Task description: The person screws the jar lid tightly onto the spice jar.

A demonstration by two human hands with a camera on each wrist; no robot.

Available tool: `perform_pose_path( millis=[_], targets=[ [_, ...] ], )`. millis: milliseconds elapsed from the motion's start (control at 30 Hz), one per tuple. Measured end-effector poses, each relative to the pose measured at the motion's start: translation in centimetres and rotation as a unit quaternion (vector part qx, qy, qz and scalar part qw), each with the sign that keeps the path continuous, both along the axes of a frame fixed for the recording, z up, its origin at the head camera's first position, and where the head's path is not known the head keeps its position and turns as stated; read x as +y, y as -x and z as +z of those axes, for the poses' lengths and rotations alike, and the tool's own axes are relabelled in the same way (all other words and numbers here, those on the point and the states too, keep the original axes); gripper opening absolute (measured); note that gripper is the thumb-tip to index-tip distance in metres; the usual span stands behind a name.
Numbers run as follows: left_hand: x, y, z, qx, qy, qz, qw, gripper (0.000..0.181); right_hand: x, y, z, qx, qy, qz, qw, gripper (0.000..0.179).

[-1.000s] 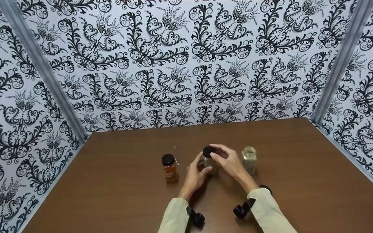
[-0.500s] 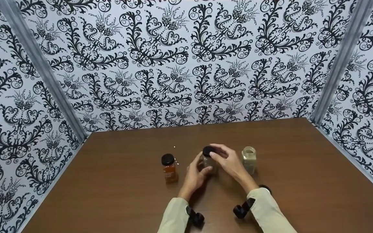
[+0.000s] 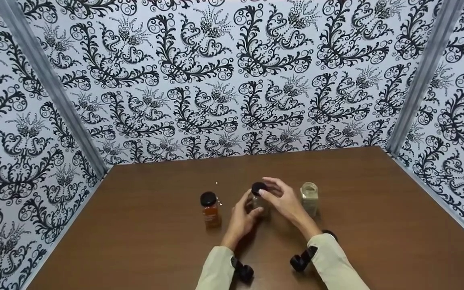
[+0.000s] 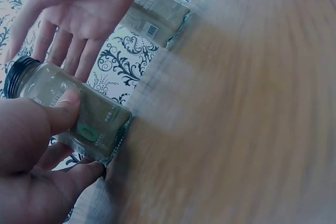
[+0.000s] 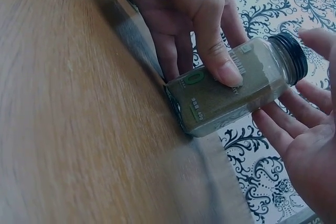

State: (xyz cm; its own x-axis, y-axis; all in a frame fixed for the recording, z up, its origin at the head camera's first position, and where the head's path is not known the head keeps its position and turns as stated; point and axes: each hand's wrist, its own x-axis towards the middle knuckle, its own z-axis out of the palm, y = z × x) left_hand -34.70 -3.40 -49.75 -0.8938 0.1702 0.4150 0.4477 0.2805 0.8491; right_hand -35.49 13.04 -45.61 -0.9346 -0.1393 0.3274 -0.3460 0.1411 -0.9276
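A clear spice jar (image 3: 259, 203) of brownish-green powder, with a black screw lid (image 5: 290, 59), stands upright on the table. My left hand (image 3: 242, 217) grips its body, thumb across the label and fingers behind. At the lid is my right hand (image 3: 284, 201), its fingers fairly straight and spread around the far side, its thumb close to the rim; a small gap shows in the right wrist view. To the right stands a lidless jar (image 3: 310, 199) of pale green powder. On the left is a jar of orange spice (image 3: 211, 213) with a black lid.
Small white specks (image 3: 219, 200) lie beside the orange jar. A round black object (image 3: 330, 234) is partly hidden behind the right sleeve. The brown table (image 3: 155, 249) meets patterned walls (image 3: 216, 100) at the back and sides.
My right fingers have lifted slightly away from the black lid. The left hand and all the jars have stayed where they were.
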Motion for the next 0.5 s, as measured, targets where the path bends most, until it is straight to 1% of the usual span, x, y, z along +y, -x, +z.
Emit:
perform_pose_path(
  millis=[167,233,400,500],
  targets=[
    [-0.02,-0.09,-0.19,-0.005,0.002,0.007,1.0000,0.058,0.19,0.01,-0.11,0.013,0.001,0.014,0.9998,0.042],
    [-0.04,-0.16,-0.12,-0.013,0.005,0.005,0.9999,0.059,0.23,-0.02,-0.16,0.013,0.005,0.021,0.9997,0.040],
    [-0.08,-0.29,0.15,-0.031,0.010,0.005,0.9995,0.061,0.13,-0.02,-0.12,0.001,0.022,0.024,0.9995,0.037],
    [-0.04,-0.28,0.19,-0.028,0.010,0.008,0.9995,0.059,0.10,0.03,-0.09,-0.006,0.025,0.019,0.9995,0.039]
  ],
)
